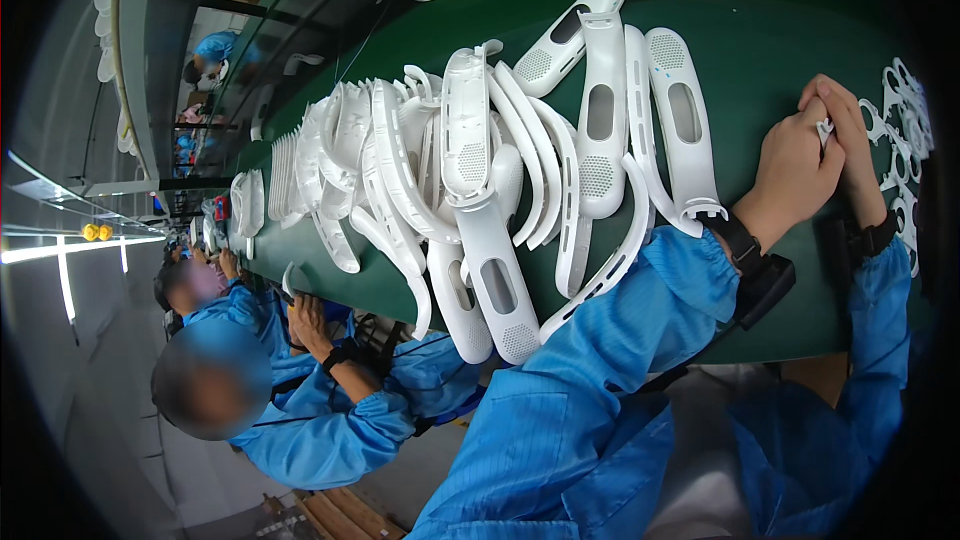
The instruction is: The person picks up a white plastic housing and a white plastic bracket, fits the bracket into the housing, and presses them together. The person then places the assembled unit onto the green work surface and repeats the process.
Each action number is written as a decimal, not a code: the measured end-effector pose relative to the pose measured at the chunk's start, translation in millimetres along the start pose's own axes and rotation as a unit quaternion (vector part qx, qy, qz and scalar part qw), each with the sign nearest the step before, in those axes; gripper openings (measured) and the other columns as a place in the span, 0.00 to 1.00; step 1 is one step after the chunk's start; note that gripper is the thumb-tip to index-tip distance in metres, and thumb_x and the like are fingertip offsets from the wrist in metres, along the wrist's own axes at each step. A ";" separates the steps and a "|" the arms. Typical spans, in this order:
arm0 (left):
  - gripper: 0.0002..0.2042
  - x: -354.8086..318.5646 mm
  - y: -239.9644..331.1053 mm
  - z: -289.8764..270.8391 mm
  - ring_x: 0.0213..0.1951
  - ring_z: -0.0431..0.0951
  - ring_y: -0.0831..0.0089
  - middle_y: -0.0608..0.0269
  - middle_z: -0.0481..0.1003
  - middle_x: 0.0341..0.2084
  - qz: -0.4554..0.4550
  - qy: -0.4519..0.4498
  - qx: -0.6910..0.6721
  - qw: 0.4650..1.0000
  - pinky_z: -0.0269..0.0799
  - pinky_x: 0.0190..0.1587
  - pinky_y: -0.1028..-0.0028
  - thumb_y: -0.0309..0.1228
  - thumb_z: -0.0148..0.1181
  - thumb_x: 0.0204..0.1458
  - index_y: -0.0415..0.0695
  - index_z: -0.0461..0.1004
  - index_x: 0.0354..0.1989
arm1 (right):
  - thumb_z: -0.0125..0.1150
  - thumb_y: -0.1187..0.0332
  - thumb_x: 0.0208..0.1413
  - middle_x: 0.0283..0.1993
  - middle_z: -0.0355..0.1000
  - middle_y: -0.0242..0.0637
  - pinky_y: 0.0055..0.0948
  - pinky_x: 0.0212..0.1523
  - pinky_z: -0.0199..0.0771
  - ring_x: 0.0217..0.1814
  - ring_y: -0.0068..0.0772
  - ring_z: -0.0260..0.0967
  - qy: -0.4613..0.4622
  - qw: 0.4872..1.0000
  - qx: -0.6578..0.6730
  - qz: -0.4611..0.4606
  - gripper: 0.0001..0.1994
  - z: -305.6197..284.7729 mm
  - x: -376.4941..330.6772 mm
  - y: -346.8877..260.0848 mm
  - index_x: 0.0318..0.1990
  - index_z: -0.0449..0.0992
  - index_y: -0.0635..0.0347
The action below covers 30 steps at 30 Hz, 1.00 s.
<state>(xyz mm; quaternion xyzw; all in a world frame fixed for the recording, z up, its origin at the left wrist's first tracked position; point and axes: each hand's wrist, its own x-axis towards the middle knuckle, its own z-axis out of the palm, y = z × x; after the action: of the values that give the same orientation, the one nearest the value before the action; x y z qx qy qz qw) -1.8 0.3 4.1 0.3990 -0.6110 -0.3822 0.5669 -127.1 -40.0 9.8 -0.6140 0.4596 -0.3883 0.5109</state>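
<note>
At the right of the frame, the left hand [795, 165] and right hand [850, 135] meet with fingers curled tight on a small white plastic piece [825, 127] above the green conveyor belt [780, 30]. Just beyond lie flat white plastic cut-outs [905, 140]; a heap of long curved white plastic shells [480, 180] fills the centre.

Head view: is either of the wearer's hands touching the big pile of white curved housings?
No: the left hand and right hand are together on a small white part, apart from the pile of white curved housings.
</note>
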 end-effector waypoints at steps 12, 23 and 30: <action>0.06 0.0 -1.0 -2.2 0.23 0.73 0.46 0.46 0.71 0.18 -0.001 0.003 0.005 1.000 0.67 0.26 0.55 0.24 0.49 0.47 0.36 0.65 0.33 | 0.41 0.61 0.64 0.28 0.58 0.29 0.19 0.36 0.55 0.32 0.20 0.54 0.006 1.000 -0.003 0.003 0.16 2.3 1.6 1.1 0.28 0.64 0.61; 0.06 -0.3 0.1 -2.3 0.23 0.73 0.45 0.46 0.72 0.18 -0.004 -0.009 0.009 1.000 0.68 0.27 0.54 0.24 0.49 0.47 0.36 0.65 0.34 | 0.41 0.61 0.64 0.26 0.57 0.28 0.20 0.31 0.54 0.29 0.18 0.53 0.004 1.000 0.009 0.009 0.16 2.0 1.0 0.9 0.27 0.64 0.61; 0.06 1.9 -2.5 -4.2 0.23 0.73 0.47 0.48 0.72 0.17 -0.007 -0.003 0.000 1.000 0.68 0.26 0.56 0.25 0.50 0.48 0.36 0.66 0.33 | 0.44 0.60 0.62 0.23 0.57 0.25 0.17 0.27 0.52 0.26 0.13 0.53 0.029 0.999 0.017 -0.028 0.16 10.6 3.8 0.3 0.26 0.67 0.60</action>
<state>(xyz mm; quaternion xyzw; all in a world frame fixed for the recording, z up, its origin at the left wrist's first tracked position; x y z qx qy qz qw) 2.4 -2.4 2.8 0.4025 -0.6099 -0.3874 0.5620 -116.1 -40.8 7.6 -0.6063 0.4497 -0.4281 0.4969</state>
